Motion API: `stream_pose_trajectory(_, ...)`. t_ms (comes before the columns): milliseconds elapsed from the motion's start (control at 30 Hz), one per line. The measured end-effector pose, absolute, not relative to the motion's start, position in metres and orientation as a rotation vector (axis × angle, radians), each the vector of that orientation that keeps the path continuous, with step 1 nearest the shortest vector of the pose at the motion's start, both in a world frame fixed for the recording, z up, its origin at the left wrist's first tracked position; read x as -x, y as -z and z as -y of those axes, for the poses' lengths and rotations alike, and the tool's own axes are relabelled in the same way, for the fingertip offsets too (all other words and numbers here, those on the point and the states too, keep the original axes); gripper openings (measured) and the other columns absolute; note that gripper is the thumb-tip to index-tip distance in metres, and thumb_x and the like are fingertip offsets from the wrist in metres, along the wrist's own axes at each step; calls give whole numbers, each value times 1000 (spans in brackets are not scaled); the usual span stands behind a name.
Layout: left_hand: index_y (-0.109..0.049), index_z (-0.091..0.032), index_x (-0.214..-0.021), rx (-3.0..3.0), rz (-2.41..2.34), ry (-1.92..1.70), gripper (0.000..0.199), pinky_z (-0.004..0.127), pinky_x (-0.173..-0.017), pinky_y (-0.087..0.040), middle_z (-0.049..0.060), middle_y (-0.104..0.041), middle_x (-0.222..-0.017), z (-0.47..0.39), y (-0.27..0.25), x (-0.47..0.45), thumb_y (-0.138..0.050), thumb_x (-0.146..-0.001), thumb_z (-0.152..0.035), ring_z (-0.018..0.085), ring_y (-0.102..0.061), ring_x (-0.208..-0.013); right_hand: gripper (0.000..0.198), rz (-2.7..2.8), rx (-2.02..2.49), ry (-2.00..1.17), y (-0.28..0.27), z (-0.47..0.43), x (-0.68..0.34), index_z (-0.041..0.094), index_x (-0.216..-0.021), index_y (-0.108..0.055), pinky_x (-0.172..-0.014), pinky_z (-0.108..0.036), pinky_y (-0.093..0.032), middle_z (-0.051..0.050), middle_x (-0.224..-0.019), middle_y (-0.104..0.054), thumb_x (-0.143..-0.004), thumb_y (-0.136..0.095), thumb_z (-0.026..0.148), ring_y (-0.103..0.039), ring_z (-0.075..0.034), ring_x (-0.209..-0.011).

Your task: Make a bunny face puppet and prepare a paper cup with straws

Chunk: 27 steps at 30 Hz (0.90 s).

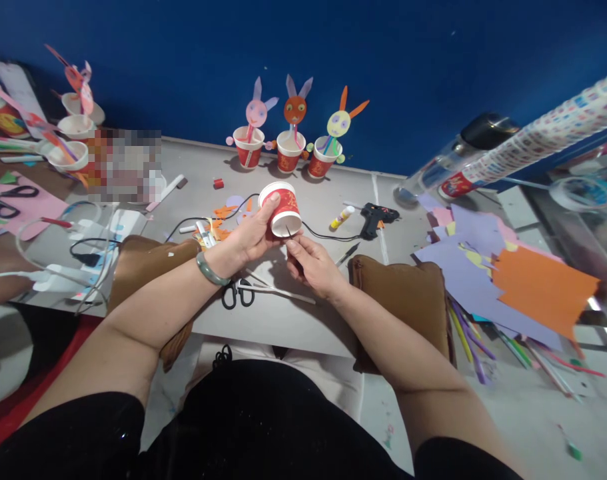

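Far left: white cups holding paper figures stand by the blue wall; black-handled scissors lie on a pink sheet.
Blur: a pixelated patch sits right of those cups; what it covers cannot be told.
Cables: white cords and a white box lie on the grey table, left of the hands.
Left cushion: a brown cushion lies under the left forearm.
Left hand: the left hand, a green bangle on its wrist, has fingers and thumb closed around the cup's side.
Cup: the red cup with white rim is held tilted above the table, in mid-frame, just in front of the three rabbits.
Right hand: the right hand has its fingers pinched on a thin dark tool whose tip touches the cup's rim; what the tool is cannot be told.
Under the hands: a second pair of scissors and a white stick lie on the table.
Rabbits: three red cups with paper rabbit heads, pink, orange, yellow, stand in a row at the wall.
Glue: a glue stick lies just beside a black glue gun, whose cord runs behind the cup.
Right cushion: a second brown cushion lies under the right forearm.
Paper: purple sheets and an orange sheet overlap at the right, coloured straws below them.
Far right: a patterned roll slants across the corner.
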<state>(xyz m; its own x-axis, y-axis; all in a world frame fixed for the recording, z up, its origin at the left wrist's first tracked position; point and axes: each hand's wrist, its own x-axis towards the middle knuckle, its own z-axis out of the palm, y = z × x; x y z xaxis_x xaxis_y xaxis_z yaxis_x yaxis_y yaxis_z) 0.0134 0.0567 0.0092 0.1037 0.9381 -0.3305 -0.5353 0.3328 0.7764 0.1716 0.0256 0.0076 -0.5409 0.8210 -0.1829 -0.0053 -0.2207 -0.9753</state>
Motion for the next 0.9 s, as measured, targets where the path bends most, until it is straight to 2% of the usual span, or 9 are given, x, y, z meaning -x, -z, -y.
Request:
stream_pose_trajectory(367, -61, -14, -123, -571, -940, -1194, 59, 39, -82, -62, 10, -74, -86, -55, -9, -13, -67, -88, -61, 25, -73, -88, 46, 1443, 1009, -1814, -8, -25, -171, 23, -78, -46, -34, -18, -25, 10, -49, -51, -90, -61, 65, -37, -5, -36)
stream_pose_trajectory(633, -61, -14, -124, -477, -998, -1173, 49, 36, -84, -62, 8, -73, -83, -51, -21, -17, -62, -95, -54, 23, -75, -86, 45, 1322, 955, -1937, -5, -26, -169, 23, -78, -47, -31, -17, -17, 11, -47, -51, -90, -62, 64, -30, -4, -31)
stream_pose_trajectory(800, -61, -13, -123, -421, -1028, -1164, 45, 36, -85, -62, 8, -73, -80, -50, -26, -18, -56, -99, -50, 23, -75, -86, 45, 1313, 941, -1935, -4, -27, -169, 23, -76, -47, -31, -16, -18, 10, -47, -51, -90, -62, 64, -32, -3, -31)
stream_pose_trajectory(900, -62, -13, -122, -435, -1007, -1171, 47, 35, -84, -62, 9, -73, -81, -51, -22, -17, -59, -97, -52, 24, -75, -88, 45, 1350, 949, -1901, -3, -27, -169, 23, -77, -47, -31, -16, -20, 10, -47, -51, -91, -61, 64, -33, -4, -32)
